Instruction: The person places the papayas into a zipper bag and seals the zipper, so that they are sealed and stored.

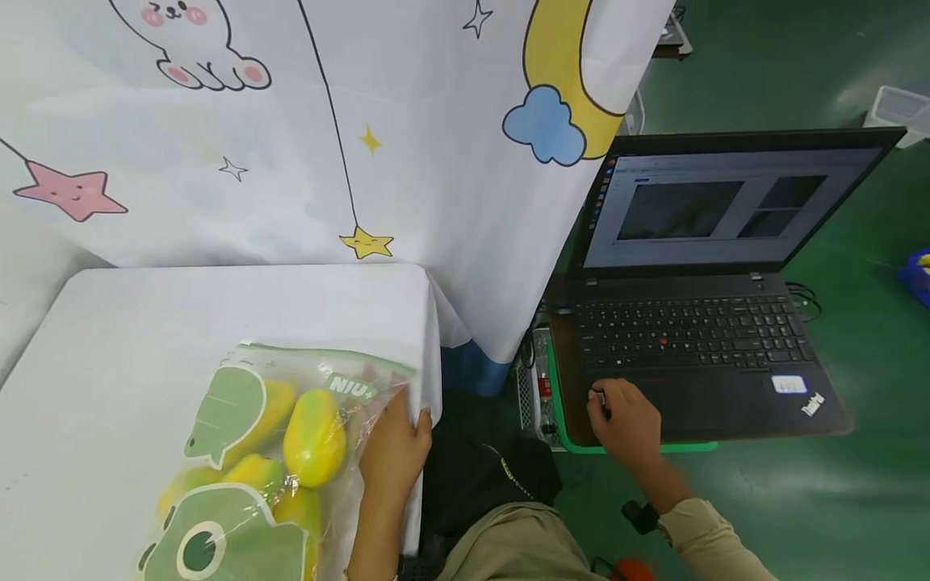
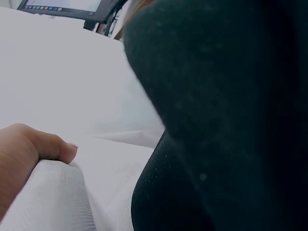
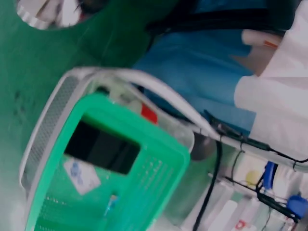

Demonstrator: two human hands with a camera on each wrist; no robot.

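Observation:
On the white-covered table lies a clear zip bag (image 1: 374, 367) with green printing and several yellow-green, mango-like fruits (image 1: 315, 438) inside. My left hand (image 1: 392, 456) rests at the table's right edge, its fingers partly behind the bag's clear film. In the left wrist view the left thumb (image 2: 55, 147) bends over the white tablecloth (image 2: 57, 192). My right hand (image 1: 626, 421) is at the front left corner of a black laptop (image 1: 697, 395), with thumb and forefinger bent close together. I cannot tell whether something small is between them. The right wrist view does not show that hand.
Under the laptop, a green basket (image 3: 166, 154) holds a dark flat rectangle (image 3: 102, 145) and a white card (image 3: 82, 175). A white curtain (image 1: 436, 161) with cartoon prints hangs behind the table. Cables (image 3: 211, 192) run beside the basket. A dark surface (image 2: 216, 96) fills much of the left wrist view.

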